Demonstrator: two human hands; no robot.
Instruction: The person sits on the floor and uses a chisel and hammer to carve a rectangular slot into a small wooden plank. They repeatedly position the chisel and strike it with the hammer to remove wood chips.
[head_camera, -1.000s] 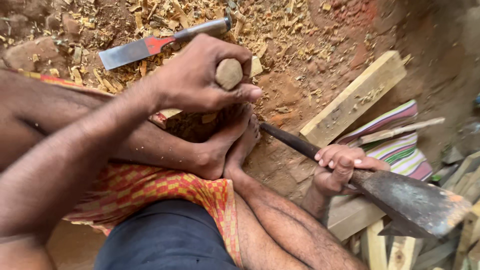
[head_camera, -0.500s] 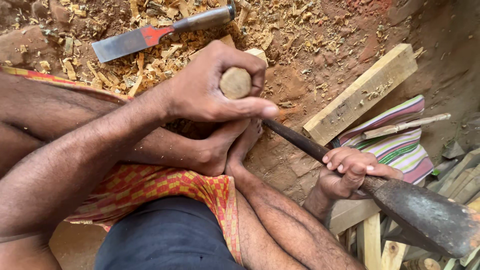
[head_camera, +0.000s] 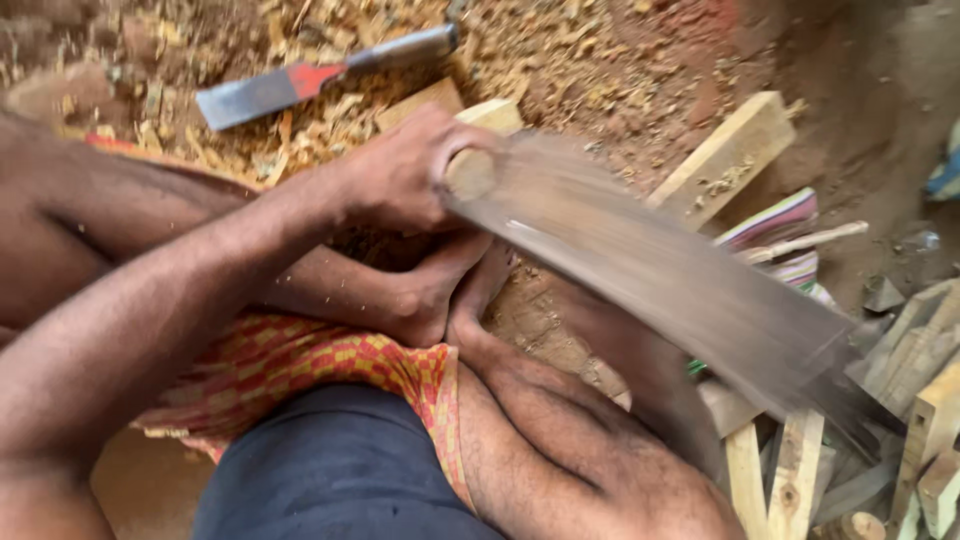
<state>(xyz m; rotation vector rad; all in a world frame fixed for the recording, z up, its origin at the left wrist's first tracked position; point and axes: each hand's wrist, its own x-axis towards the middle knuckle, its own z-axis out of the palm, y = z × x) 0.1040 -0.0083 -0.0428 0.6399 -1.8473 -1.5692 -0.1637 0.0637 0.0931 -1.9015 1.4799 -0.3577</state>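
My left hand (head_camera: 400, 175) is closed around a round wooden peg (head_camera: 470, 172) and holds it upright just above my feet (head_camera: 440, 290), which are pressed together on the dirt. A heavy dark chopping blade (head_camera: 700, 290) shows as a long motion streak running from the lower right up to the top of the peg. My right hand (head_camera: 650, 390) is a dark blur beneath that streak, gripping the tool's handle; its fingers cannot be made out.
A flat chisel with a red band (head_camera: 300, 85) lies on wood shavings at the top. A pale wooden block (head_camera: 720, 155) and a striped cloth (head_camera: 780, 230) lie to the right. Several wood strips (head_camera: 800, 470) are stacked at the lower right.
The blade rested low at the right in my right hand; now it is swinging fast up and left toward the peg. My left hand has kept its grip on the peg.
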